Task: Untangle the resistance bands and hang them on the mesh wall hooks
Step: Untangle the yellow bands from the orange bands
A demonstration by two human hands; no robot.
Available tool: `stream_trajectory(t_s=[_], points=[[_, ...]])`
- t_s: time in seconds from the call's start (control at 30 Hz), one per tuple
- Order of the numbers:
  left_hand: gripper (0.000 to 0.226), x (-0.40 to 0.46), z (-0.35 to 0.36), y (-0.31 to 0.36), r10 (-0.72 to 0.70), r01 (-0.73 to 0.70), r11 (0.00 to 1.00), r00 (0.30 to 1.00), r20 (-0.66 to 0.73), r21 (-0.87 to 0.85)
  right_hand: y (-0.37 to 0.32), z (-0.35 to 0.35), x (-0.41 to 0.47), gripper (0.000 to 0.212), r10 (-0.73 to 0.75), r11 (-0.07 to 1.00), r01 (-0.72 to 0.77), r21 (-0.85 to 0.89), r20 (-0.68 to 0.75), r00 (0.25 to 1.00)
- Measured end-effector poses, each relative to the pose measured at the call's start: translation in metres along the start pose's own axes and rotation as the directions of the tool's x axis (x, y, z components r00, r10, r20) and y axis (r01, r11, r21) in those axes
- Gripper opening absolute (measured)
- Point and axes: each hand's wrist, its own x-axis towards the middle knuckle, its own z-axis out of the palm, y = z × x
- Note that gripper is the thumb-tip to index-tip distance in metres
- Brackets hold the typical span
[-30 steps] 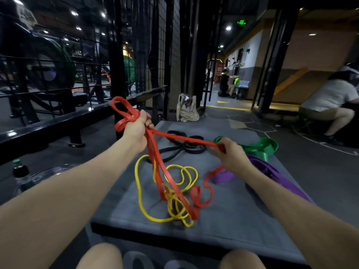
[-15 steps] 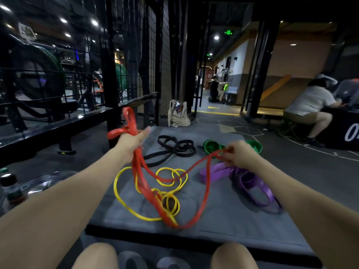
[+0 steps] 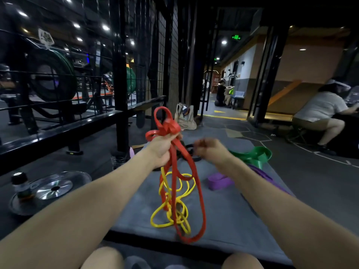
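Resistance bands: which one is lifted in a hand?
The red rubber band, bunched in the left hand; yellow, black, green and purple bands lie on the mat.

The band [image 3: 196, 193] bunched in the left hand [image 3: 162, 150] is bright red-orange, and the thin band [image 3: 171, 216] tangled through its hanging loops is yellow. On the grey mat [image 3: 229, 216] lie a glossy green band [image 3: 254, 155], a purple band [image 3: 219, 181] and a black band [image 3: 191, 152], partly hidden. The mesh wall [image 3: 172, 61] and its frame are black. A beige bag [image 3: 185, 118] sits on the dark grey floor, which carries a yellow line [image 3: 223, 116]. At the left are silver discs [image 3: 52, 188] and a black-capped bottle [image 3: 19, 184].
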Motion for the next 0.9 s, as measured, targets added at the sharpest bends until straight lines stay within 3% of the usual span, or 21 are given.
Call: stream_trajectory(t_s=[0.1,0.2,0.27,0.37,0.4,0.47,0.53,0.6,0.67,0.73,0.77,0.9], points=[[0.031,0.005,-0.006,0.006,-0.028,0.026,0.996,0.999,-0.018,-0.082,0.027,0.022,-0.017,0.016,0.118,0.988,-0.083,-0.133,0.283,0.952],[0.033,0.009,-0.008,0.011,-0.019,0.001,0.981,0.996,-0.089,-0.192,0.043,0.038,-0.021,0.021,0.171,0.975,-0.100,-0.199,0.377,0.910],[0.031,0.010,-0.013,0.015,-0.022,-0.015,0.981,0.982,-0.185,-0.196,0.050,0.040,-0.019,0.017,0.215,0.931,-0.071,-0.359,0.379,0.900],[0.031,0.014,-0.034,0.020,-0.013,-0.040,0.987,0.945,-0.327,-0.153,0.068,0.022,-0.014,0.017,0.343,0.614,0.058,-0.787,0.333,0.879],[0.031,0.015,-0.043,0.019,-0.007,-0.032,0.994,0.934,-0.356,-0.105,0.073,0.012,-0.015,0.017,0.381,0.562,0.023,-0.827,0.284,0.880],[0.030,0.017,-0.057,0.015,0.033,0.002,0.996,0.921,-0.389,0.088,0.073,-0.008,-0.013,0.016,0.377,0.558,-0.070,-0.827,0.178,0.909],[0.027,0.014,-0.062,0.006,0.033,0.065,0.966,0.929,-0.368,0.250,0.060,-0.021,-0.007,0.023,0.330,0.645,-0.179,-0.743,0.059,0.942],[0.025,0.011,-0.059,-0.003,-0.036,0.121,0.956,0.952,-0.303,0.267,0.042,-0.020,0.007,0.031,0.234,0.796,-0.204,-0.570,-0.020,0.972],[0.022,0.007,-0.052,-0.010,-0.098,0.148,0.955,0.975,-0.198,0.258,0.018,-0.009,0.019,0.031,0.160,0.967,-0.164,-0.196,-0.033,0.987],[0.018,0.006,-0.047,-0.013,-0.145,0.165,0.941,0.985,-0.089,0.294,-0.008,0.008,0.025,0.021,0.146,0.962,-0.158,0.222,0.067,0.987],[0.017,0.004,-0.043,-0.014,-0.161,0.165,0.939,0.986,-0.038,0.302,-0.019,0.015,0.027,0.013,0.112,0.939,-0.145,0.313,0.121,0.986],[0.021,0.010,-0.042,-0.022,-0.121,0.132,0.906,0.991,-0.054,0.402,-0.034,0.039,0.030,0.012,-0.017,0.976,-0.022,0.215,0.177,0.984]])
